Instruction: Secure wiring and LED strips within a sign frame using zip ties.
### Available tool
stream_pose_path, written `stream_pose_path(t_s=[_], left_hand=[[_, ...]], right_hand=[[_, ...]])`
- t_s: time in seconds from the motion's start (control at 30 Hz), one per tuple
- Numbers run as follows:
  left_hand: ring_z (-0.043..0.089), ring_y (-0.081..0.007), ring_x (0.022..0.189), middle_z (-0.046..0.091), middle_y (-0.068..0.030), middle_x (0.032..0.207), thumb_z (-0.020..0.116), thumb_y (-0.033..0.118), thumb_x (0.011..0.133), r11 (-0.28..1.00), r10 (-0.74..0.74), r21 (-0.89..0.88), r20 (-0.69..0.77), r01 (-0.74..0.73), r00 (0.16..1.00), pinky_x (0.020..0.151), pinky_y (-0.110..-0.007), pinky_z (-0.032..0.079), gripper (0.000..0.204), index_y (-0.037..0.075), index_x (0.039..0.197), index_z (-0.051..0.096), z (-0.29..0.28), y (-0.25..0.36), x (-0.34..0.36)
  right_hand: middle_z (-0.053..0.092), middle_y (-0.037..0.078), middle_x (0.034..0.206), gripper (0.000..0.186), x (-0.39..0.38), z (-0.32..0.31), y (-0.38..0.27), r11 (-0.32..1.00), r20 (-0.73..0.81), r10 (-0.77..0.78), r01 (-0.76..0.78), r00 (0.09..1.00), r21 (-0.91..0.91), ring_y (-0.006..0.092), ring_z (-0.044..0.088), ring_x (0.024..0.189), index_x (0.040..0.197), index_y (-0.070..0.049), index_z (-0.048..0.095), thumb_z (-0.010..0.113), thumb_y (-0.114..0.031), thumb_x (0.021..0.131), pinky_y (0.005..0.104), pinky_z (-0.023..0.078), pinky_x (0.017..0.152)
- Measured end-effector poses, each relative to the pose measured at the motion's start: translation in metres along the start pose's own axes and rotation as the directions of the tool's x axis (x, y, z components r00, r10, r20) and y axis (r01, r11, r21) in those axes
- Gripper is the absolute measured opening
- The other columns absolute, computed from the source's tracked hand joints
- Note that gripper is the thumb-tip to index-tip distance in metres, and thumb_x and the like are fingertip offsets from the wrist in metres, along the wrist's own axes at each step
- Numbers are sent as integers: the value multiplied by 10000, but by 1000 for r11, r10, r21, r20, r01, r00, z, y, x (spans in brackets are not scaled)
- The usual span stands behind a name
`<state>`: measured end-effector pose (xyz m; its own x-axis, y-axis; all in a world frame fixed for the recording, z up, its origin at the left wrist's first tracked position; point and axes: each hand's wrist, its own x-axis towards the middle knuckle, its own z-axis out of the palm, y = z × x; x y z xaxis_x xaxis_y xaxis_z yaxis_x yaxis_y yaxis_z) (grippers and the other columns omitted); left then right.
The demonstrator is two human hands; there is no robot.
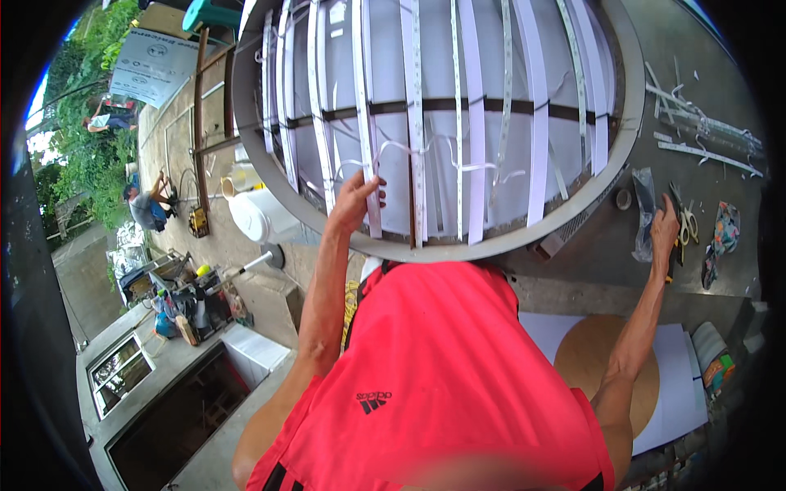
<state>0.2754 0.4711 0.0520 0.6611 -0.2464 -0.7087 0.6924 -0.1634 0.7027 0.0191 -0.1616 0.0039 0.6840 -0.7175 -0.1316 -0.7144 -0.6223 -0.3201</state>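
Observation:
A large round frame (502, 250) with a grey rim leans before me, crossed by several white strips dotted with small LEDs. My left hand (358, 199) is closed on one white LED strip (366, 147) near the rim. Thin white wires (442, 146) run loosely between the strips. My right hand (665, 229) is out over the dark table, fingers stretched, beside a black tool with yellow on its handle (670, 268). Scissors with yellow handles (690, 229) lie just right of it, and a clear plastic bag (645, 214) lies left.
Cut white strips (708, 155) lie farther back on the table (696, 98). A patterned cloth (725, 233) and a roll of tape (624, 199) are nearby. On the left are a white bucket (260, 214), a cluttered tool pile (184, 303) and a person (147, 210) crouching.

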Motion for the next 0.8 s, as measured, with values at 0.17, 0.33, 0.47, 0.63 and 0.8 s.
stream_pose_path(t_s=[0.17,0.33,0.47,0.63,0.8], left_hand=[[583,-149,764,577,-45,927,570,197,982,998,-6,-61,27,8,1000,653,-328,513,219,43,1134,535,2,1,1],[581,-149,750,575,-41,913,570,206,986,995,-12,-96,37,16,999,646,-325,510,199,59,1112,524,0,-3,3],[560,-147,806,543,-32,958,538,201,996,997,-40,-67,40,43,998,688,-320,493,397,71,1362,456,-1,-5,4],[572,-147,787,558,-28,941,548,193,993,997,-33,-65,35,35,999,678,-320,500,326,76,1293,491,-1,-5,4],[577,-147,775,575,-31,933,544,181,997,995,-38,-93,35,41,999,672,-321,498,306,93,1288,511,1,-3,4]], right_hand=[[622,112,802,299,6,5,12,931,-24,170,-153,985,331,147,608,597,1187,11,603,465,-139,967,332,488,522],[635,153,1034,270,-1,11,21,499,151,293,-286,944,818,258,680,919,1116,48,549,434,-179,1025,364,582,819],[579,194,1205,314,-8,12,18,392,148,202,-219,968,894,292,615,1108,1121,60,523,436,-229,1034,410,515,984],[685,94,952,295,-12,-9,-8,578,-141,358,-100,923,810,149,654,849,1107,13,621,506,-243,1016,270,504,712],[667,48,938,269,-21,-38,-69,639,-315,327,37,891,769,118,620,785,1123,-36,684,562,-237,994,245,481,662]])
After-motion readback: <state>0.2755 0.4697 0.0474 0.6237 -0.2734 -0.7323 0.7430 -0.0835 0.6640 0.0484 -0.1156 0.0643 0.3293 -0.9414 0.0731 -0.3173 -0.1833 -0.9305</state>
